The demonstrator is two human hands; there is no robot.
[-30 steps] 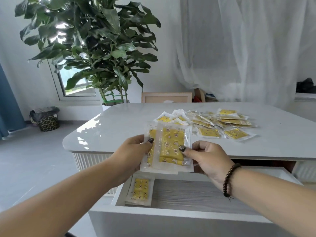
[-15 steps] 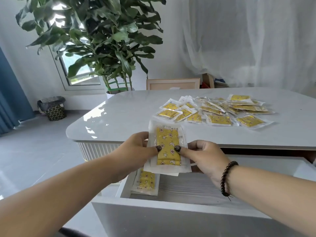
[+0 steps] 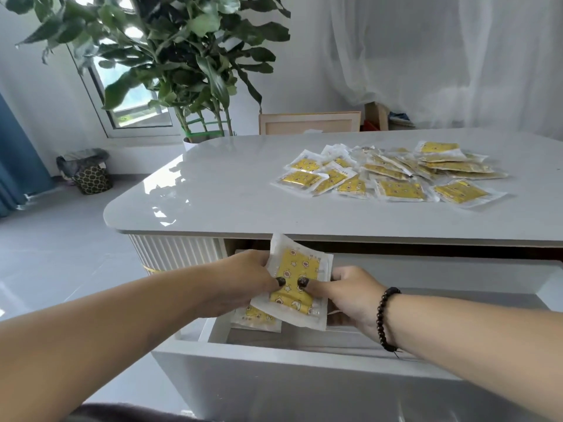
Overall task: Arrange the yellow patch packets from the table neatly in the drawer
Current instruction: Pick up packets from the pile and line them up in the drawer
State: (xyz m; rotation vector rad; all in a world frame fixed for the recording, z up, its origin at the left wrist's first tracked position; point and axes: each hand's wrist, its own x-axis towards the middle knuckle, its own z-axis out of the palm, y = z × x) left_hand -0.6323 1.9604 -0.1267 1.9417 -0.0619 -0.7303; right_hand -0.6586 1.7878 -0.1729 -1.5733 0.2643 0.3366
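Held packets (image 3: 295,280): gripped by the left hand (image 3: 248,281) and right hand (image 3: 347,292), thumbs pressed on top, over the open drawer (image 3: 304,365).
Drawer: one packet (image 3: 257,318) seen inside, at its left end.
Tabletop (image 3: 219,190): a loose pile of yellow packets (image 3: 393,175) is spread.

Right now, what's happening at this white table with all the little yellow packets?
A person is tidying yellow patch packets into the open drawer. Both the left hand and right hand pinch a small stack of packets, holding it over a packet already in the drawer. A loose pile waits on the table.
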